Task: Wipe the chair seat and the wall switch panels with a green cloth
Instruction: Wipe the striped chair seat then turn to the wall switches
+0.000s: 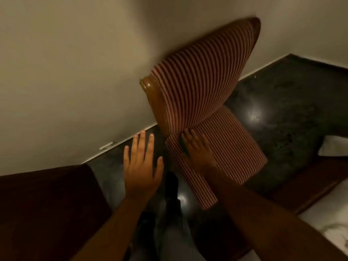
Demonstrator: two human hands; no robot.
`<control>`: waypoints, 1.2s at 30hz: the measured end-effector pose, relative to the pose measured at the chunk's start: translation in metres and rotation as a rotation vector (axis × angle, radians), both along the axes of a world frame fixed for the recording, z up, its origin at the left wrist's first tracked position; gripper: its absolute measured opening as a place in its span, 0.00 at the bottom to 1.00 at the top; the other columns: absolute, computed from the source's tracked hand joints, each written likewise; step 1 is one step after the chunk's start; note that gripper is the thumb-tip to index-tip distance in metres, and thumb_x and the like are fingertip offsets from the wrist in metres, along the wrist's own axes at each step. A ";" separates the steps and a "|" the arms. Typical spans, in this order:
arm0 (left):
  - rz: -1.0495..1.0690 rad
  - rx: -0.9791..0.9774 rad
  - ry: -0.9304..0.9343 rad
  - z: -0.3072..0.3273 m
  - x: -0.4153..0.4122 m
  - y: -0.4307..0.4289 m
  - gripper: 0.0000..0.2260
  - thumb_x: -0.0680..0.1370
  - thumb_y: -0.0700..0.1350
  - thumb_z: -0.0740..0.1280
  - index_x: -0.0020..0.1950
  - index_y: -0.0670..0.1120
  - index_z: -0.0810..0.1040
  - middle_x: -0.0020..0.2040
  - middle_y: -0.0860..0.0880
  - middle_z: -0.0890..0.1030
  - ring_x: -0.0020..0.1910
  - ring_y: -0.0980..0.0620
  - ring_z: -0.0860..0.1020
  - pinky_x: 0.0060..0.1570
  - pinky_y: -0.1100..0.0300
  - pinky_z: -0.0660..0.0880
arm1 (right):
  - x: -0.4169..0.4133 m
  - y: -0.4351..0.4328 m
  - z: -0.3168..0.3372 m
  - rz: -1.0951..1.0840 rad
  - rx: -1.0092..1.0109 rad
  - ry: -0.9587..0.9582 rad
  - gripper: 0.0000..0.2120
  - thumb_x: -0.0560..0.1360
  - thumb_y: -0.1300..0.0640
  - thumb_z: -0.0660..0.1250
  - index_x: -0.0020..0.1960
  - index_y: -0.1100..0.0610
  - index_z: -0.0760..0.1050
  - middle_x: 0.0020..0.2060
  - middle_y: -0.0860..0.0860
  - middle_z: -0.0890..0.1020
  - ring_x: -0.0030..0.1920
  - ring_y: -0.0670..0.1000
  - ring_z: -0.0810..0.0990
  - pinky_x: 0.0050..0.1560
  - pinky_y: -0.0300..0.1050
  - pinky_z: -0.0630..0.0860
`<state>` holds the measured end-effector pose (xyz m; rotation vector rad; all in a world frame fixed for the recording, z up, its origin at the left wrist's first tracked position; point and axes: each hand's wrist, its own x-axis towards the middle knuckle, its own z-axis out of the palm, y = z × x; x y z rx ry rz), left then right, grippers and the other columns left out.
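Dark polished floor (282,102), cream wall (75,63). Chair seat (226,146): red-and-cream striped upholstery, wooden-framed striped backrest (203,76), set against the wall. Right hand (197,147): flat near the seat's back edge, pressing a dark cloth (183,146), barely visible. Left hand (141,166): open, fingers spread, above the floor.

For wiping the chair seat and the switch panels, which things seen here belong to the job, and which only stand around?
Belong to the job:
- chair seat, striped
- right hand, flat on the seat
- cloth, a dark edge under that hand; colour unclear
- left hand, open, empty

No switch panel is in view.

Only standing around:
- chair back
- dark furniture
- white pillow
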<state>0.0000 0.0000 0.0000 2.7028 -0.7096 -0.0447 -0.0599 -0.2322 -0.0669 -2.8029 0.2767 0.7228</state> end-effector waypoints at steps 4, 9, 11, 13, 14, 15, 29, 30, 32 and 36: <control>-0.002 0.046 0.038 -0.034 -0.001 -0.010 0.33 0.87 0.55 0.64 0.90 0.44 0.62 0.90 0.43 0.59 0.90 0.45 0.51 0.88 0.42 0.48 | 0.004 -0.011 -0.047 0.077 -0.009 0.149 0.37 0.87 0.40 0.51 0.87 0.53 0.37 0.86 0.51 0.37 0.86 0.54 0.35 0.86 0.61 0.39; -0.001 0.075 0.022 -0.074 -0.012 -0.009 0.34 0.86 0.56 0.64 0.91 0.47 0.59 0.91 0.44 0.56 0.91 0.45 0.51 0.89 0.45 0.45 | 0.007 -0.027 -0.086 0.142 0.008 0.207 0.41 0.86 0.42 0.59 0.86 0.50 0.36 0.86 0.50 0.37 0.86 0.55 0.36 0.86 0.60 0.39; 0.016 0.103 0.014 -0.081 -0.015 -0.008 0.35 0.87 0.56 0.63 0.91 0.48 0.58 0.91 0.45 0.55 0.91 0.45 0.49 0.89 0.46 0.43 | 0.012 -0.033 -0.092 0.129 0.066 0.197 0.42 0.85 0.46 0.63 0.86 0.49 0.37 0.86 0.49 0.38 0.86 0.55 0.37 0.86 0.58 0.41; 0.025 0.105 0.004 -0.082 -0.017 -0.008 0.35 0.87 0.57 0.63 0.91 0.48 0.57 0.92 0.45 0.53 0.91 0.45 0.50 0.89 0.47 0.42 | 0.017 -0.038 -0.096 0.119 0.134 0.185 0.42 0.84 0.54 0.65 0.87 0.48 0.40 0.86 0.49 0.39 0.86 0.55 0.38 0.87 0.57 0.43; 0.022 0.108 0.002 -0.081 -0.016 -0.009 0.35 0.87 0.57 0.62 0.91 0.48 0.57 0.92 0.45 0.53 0.91 0.44 0.50 0.89 0.47 0.42 | 0.019 -0.040 -0.097 0.110 0.162 0.179 0.42 0.83 0.60 0.65 0.87 0.47 0.41 0.86 0.49 0.40 0.86 0.55 0.39 0.87 0.56 0.44; 0.019 0.114 0.002 -0.078 -0.016 -0.010 0.35 0.87 0.57 0.62 0.91 0.48 0.57 0.91 0.45 0.54 0.91 0.44 0.51 0.89 0.46 0.43 | 0.021 -0.042 -0.097 0.099 0.185 0.175 0.42 0.82 0.64 0.63 0.87 0.47 0.42 0.86 0.48 0.41 0.86 0.54 0.39 0.87 0.56 0.45; 0.045 0.086 -0.059 0.014 0.010 0.015 0.32 0.87 0.56 0.61 0.90 0.47 0.61 0.91 0.47 0.55 0.91 0.45 0.52 0.88 0.43 0.50 | 0.008 -0.011 -0.002 0.058 0.190 -0.048 0.33 0.86 0.60 0.57 0.87 0.52 0.46 0.86 0.51 0.44 0.87 0.55 0.40 0.86 0.54 0.49; 0.049 0.100 -0.066 0.025 0.012 0.020 0.32 0.87 0.57 0.60 0.90 0.47 0.61 0.92 0.47 0.54 0.91 0.45 0.52 0.88 0.44 0.49 | 0.008 -0.004 0.012 0.034 0.171 -0.081 0.31 0.87 0.56 0.55 0.87 0.52 0.45 0.87 0.51 0.45 0.87 0.54 0.41 0.87 0.53 0.46; 0.059 0.105 -0.100 0.053 0.016 0.034 0.33 0.87 0.58 0.58 0.91 0.47 0.60 0.92 0.47 0.53 0.91 0.46 0.51 0.88 0.43 0.48 | 0.013 0.011 0.048 -0.044 0.176 -0.188 0.30 0.87 0.52 0.53 0.86 0.50 0.45 0.86 0.50 0.45 0.87 0.54 0.43 0.87 0.50 0.39; 0.127 0.080 -0.216 0.113 0.032 0.058 0.34 0.86 0.58 0.58 0.91 0.48 0.59 0.92 0.48 0.53 0.91 0.47 0.50 0.88 0.46 0.45 | 0.037 0.043 0.141 -0.082 0.281 -0.564 0.30 0.81 0.56 0.58 0.82 0.59 0.64 0.83 0.57 0.62 0.84 0.60 0.58 0.84 0.57 0.56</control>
